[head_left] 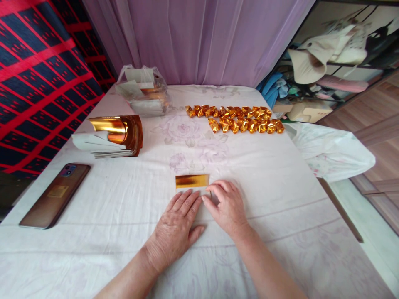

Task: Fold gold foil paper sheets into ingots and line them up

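Nearest me, at six o'clock on the bench (pixel 280 199), my left hand (pixel 176 226) and right hand (pixel 229 207) lay spread flat, pressing a gold foil sheet (pixel 191 181): light, thin, crease-prone, best pinched by its edges. At eleven o'clock a clear plastic bag (pixel 141 93) held more sheets.

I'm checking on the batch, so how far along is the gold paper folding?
Done: two rows of folded gold pieces lie at the far side of the table. In hand: the left hand and right hand press flat on one gold sheet. Left: a stack of unfolded gold sheets and a bag of paper.
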### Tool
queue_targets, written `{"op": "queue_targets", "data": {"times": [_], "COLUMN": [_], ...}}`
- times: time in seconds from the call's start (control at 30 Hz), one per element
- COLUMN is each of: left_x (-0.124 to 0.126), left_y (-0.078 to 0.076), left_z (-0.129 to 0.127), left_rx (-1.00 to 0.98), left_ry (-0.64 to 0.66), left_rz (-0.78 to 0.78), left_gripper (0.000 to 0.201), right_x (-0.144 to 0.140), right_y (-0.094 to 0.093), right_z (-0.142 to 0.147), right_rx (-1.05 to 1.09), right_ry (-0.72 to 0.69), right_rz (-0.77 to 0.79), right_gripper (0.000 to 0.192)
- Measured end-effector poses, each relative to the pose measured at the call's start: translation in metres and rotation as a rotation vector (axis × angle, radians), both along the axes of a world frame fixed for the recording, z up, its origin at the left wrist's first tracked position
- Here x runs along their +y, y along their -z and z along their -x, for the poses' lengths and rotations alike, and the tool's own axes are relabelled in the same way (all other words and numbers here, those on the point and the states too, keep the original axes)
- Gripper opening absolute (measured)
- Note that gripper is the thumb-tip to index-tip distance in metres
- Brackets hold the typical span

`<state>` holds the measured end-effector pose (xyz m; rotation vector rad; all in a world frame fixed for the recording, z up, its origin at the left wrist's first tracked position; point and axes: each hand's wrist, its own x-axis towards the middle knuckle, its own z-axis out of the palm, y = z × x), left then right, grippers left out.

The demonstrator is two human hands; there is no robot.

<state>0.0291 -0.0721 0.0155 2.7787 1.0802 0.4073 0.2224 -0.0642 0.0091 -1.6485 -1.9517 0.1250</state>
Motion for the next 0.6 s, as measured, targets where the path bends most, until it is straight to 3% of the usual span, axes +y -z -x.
{"op": "queue_targets", "data": {"times": [0.6], "left_x": [-0.0014], "left_y": [0.0041], "left_z": [0.0007], "left_rx": [0.006], "left_ry": [-0.004], "left_rz": [-0.055], "left_gripper": [0.064], "right_x": [-0.0001], "right_y": [0.0016], "right_z": [-0.0047], "right_rx": [0.024], "right_ry": [0.019], "right_rz": [-0.024], "right_gripper": [0.023]}}
